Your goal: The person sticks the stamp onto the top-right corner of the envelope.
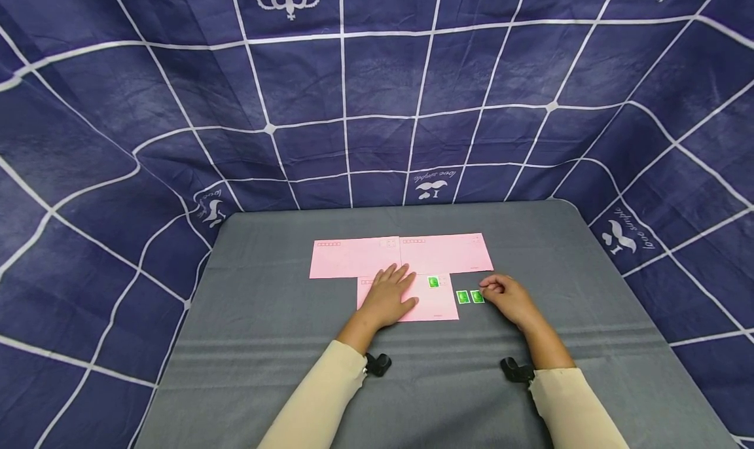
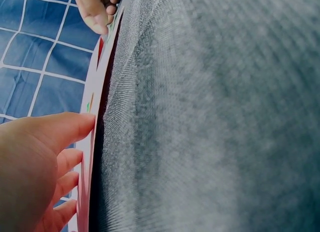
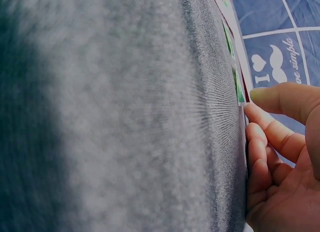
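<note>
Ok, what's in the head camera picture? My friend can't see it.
A person's left hand lies mostly on the nearest of three pink envelopes, which bears a green stamp; the right hand is beside two more stamps on a gray table before a blue curtain.

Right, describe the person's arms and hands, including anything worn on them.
The left sleeve and right sleeve are plain, long and cream. Small black attachments jut inward at the sleeves' ends. The left hand and right hand wear no gloves.
</note>
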Demonstrator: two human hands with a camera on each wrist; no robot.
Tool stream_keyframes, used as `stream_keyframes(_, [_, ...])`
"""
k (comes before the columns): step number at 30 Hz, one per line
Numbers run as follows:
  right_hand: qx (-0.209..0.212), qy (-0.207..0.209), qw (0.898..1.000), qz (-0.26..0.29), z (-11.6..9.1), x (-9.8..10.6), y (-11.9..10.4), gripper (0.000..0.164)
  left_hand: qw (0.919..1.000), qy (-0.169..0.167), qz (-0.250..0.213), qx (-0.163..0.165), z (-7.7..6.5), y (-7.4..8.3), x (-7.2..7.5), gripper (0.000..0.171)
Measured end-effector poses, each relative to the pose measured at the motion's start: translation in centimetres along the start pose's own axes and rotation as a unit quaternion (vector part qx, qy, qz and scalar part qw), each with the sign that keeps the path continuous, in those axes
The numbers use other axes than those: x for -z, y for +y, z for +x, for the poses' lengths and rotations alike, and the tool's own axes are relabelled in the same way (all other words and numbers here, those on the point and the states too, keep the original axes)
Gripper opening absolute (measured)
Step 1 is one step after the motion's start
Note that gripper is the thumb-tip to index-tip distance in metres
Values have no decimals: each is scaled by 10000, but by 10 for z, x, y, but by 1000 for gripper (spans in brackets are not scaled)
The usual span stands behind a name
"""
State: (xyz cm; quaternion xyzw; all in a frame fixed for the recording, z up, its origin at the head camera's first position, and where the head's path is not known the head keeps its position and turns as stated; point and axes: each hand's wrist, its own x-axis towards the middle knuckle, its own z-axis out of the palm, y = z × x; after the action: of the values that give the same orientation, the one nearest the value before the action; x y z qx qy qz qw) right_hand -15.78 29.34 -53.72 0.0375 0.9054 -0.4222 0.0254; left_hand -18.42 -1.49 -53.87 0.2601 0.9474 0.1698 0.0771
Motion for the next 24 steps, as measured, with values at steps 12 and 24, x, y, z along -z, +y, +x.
stream_keyframes(12, [13,-105,9999,21,0,0,2,19,10000,-38,-80,-4,0,0,1,63])
stream_keyframes(24, [-19,-108,9998,-171,0,-1,-1,17,10000,-67,-49,-7,-1,1,4,63])
